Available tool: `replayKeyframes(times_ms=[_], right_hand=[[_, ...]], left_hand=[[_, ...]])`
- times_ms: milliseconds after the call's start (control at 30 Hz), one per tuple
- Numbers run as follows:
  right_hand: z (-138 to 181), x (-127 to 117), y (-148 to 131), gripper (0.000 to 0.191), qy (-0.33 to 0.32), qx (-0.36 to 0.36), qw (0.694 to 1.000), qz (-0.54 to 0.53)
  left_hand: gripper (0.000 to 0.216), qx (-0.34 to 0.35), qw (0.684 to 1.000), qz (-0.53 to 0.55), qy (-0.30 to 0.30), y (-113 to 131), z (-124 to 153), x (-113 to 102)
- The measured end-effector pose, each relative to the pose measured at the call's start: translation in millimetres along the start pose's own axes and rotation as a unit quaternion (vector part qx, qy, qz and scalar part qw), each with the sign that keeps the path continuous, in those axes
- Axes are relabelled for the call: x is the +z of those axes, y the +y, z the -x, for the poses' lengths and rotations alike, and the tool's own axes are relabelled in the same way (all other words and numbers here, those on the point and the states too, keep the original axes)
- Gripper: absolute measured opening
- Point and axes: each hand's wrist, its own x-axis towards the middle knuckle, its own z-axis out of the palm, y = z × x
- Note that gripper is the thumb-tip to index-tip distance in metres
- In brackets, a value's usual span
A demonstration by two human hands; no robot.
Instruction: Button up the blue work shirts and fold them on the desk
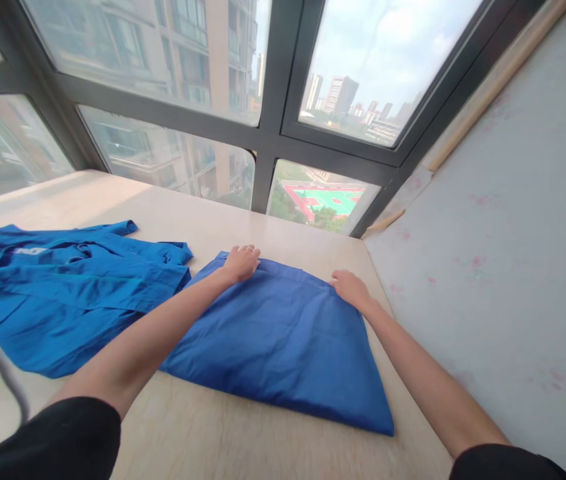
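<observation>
A folded blue garment (283, 340) lies flat on the pale wooden surface (203, 433) in front of me. My left hand (241, 262) rests on its far edge near the left corner, fingers curled over the hem. My right hand (349, 288) presses on the same far edge near the right corner, fingers bent down onto the cloth. Both arms reach forward across the fabric. A second blue garment (67, 293), unfolded and rumpled, lies spread to the left, just touching the folded one.
Large dark-framed windows (273, 140) stand right behind the surface. A pale wall (507, 253) with faint pink marks runs along the right side. A grey curved tube (5, 377) crosses the lower left.
</observation>
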Motion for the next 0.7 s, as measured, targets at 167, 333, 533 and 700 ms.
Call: replayKeyframes(times_ms=[167, 333, 533, 700], right_hand=[[22.1, 19.5, -64.4, 0.044, 0.15, -0.153, 0.973, -0.091], [14.1, 43.7, -110.1, 0.058, 0.148, -0.171, 0.97, -0.091], [3.3, 66.9, -82.4, 0.066, 0.1, -0.123, 0.984, -0.087], [2.3, 65.9, -55.7, 0.063, 0.096, -0.139, 0.981, -0.094]], left_hand=[[0.049, 0.138, 0.987, 0.077, 0.035, 42.8, 3.2, 19.0], [0.059, 0.092, 0.99, 0.106, -0.017, 55.0, 2.4, 40.2], [0.066, -0.001, 0.989, 0.145, 0.025, 35.6, 16.2, 51.0], [0.066, -0.033, 0.99, 0.132, 0.026, 19.1, 30.8, 49.2]])
